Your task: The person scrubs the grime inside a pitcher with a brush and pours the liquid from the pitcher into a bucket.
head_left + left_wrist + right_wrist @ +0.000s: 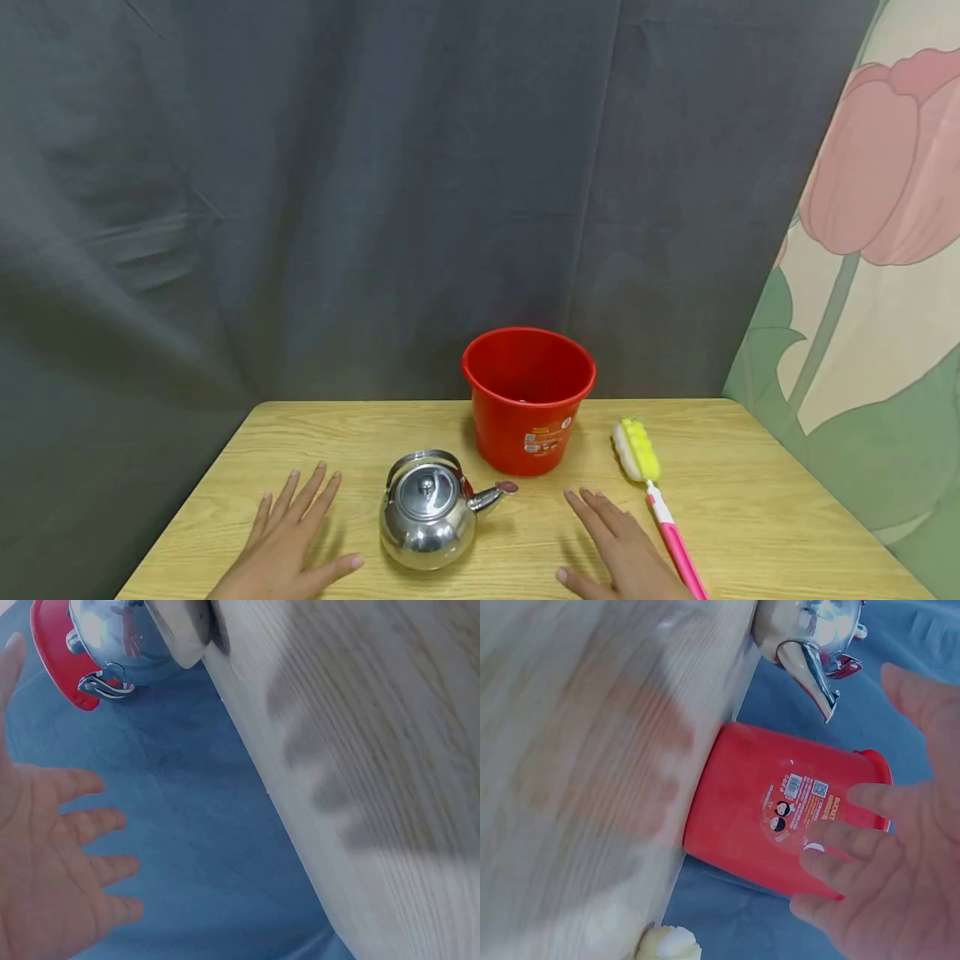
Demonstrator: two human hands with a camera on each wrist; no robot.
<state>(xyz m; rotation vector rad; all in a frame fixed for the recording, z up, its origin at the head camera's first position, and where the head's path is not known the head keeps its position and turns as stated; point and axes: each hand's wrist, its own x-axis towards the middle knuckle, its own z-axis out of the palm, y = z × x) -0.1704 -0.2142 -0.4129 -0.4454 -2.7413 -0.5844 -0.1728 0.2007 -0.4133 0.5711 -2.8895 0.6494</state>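
Silver-coloured metal for the kettle (pixel 427 533), upright on the pale wood-grain table (pixel 795 517), between the two hands and closer to the left. Lid (pixel 426 497) in place, arched handle (pixel 425 454) raised over its back edge, spout (pixel 486 500) pointing right with a dull red tip.

Beside the kettle, left hand (pixel 288 542) raised above the table, fingers straight and fanned apart, thumb stretched towards the metal, near but not touching. Right hand (pixel 622 550) above the table on the other side, fingers extended with narrow gaps between them, thumb well out to the side.

Just beyond the right hand, long-handled brush (pixel 657 504) lying on the table: yellow and white head at the far end, white neck, pink grip running out of the head view.

Behind the spout, red bucket (pixel 528 425) standing upright, printed label (pixel 799 806) facing forward, with cartoon faces and a square code.

At the back, dark blue-grey curtain (pixel 420 183); to the right, tulip-patterned backdrop (pixel 870 192) in pink, green and cream.
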